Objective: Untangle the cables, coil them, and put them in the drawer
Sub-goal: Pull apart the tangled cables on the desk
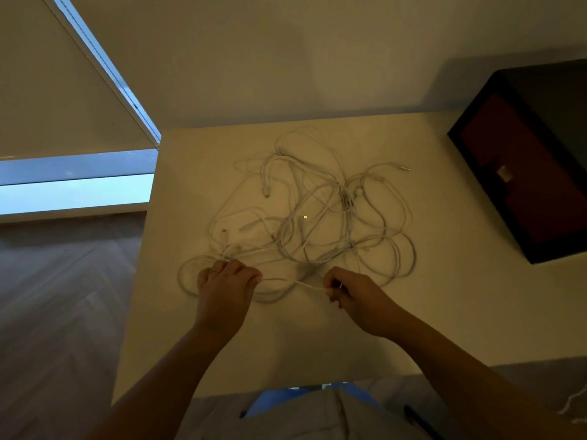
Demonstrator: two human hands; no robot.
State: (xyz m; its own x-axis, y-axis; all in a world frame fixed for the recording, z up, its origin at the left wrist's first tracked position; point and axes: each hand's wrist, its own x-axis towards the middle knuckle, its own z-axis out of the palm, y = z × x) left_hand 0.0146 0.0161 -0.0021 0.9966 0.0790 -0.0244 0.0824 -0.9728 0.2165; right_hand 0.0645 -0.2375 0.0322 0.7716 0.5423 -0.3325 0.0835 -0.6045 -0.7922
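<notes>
Cables: a tangle of thin white cables lies spread on the pale cream tabletop, just beyond the fingertips of both hands; its nearest loops curl round the left knuckles.
Left hand: the left hand has its fingers curled down and closed over a white strand at the near edge of the tangle; a thin ring sits on 1 finger.
Right hand: the right hand pinches the same strand between thumb and fingertips, with the other fingers folded in.
Strand: it runs between the 2 sets of fingers in a shallow sag, not taut.
Handling: the cables look light, limp and smooth. They are likely to slide through a loose pinch and to snag at crossings, and a hard pull would probably tighten the knots.
Where to hold: best near a plug end, feeding it back through the loops. 1 small plug lies just beyond the left fingertips.
Counts: 2 hands, 1 table, 1 ring. There are several cables, and the tangle hides the exact number. At least 5 plug ends show.
Drawer: none plainly in view. 1 dark box with a red face stands well beyond the right fingers, and I cannot tell whether it holds the drawer.
</notes>
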